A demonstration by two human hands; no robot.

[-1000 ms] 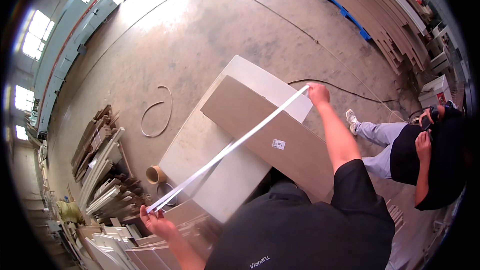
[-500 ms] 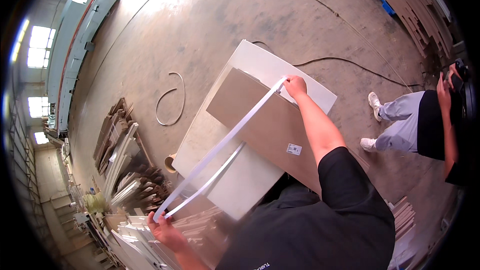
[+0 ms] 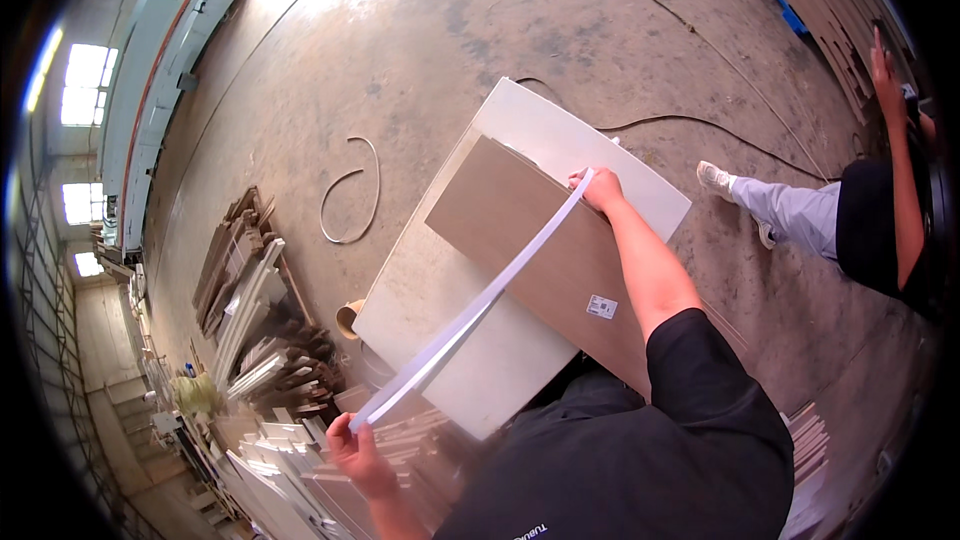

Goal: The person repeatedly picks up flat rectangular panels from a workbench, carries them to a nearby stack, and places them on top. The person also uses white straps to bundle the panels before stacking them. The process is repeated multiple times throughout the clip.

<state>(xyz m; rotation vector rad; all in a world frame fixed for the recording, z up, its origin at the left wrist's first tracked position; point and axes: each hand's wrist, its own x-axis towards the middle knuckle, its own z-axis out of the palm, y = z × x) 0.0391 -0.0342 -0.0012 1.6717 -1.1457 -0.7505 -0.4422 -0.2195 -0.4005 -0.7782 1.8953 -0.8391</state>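
A long, thin white strip [image 3: 472, 314] runs slantwise between my hands, folded back on itself at the near left end. My left hand [image 3: 362, 458] pinches that fold, out beyond the near left corner of a white-topped table [image 3: 400, 330]. Over the far part of the table, my right hand [image 3: 602, 189] grips the strip's other end near the edge of a brown panel [image 3: 490, 198]. The panel lies flat on the table with a small white label [image 3: 601, 306] stuck on it. The strip passes above both panel and tabletop.
Stacked offcuts and narrow boards [image 3: 262, 325] lie on the floor to the left, near a cardboard tube [image 3: 349, 319]. A curled strip [image 3: 375, 185] rests on the concrete. A cable [image 3: 700, 120] trails beyond the table. At the right, another person [image 3: 870, 210] stands near stacked brown boards [image 3: 835, 15].
My left hand has moved a little right, and the strip's two strands have drawn closer together. The person at the right has shifted their legs and raised a hand.
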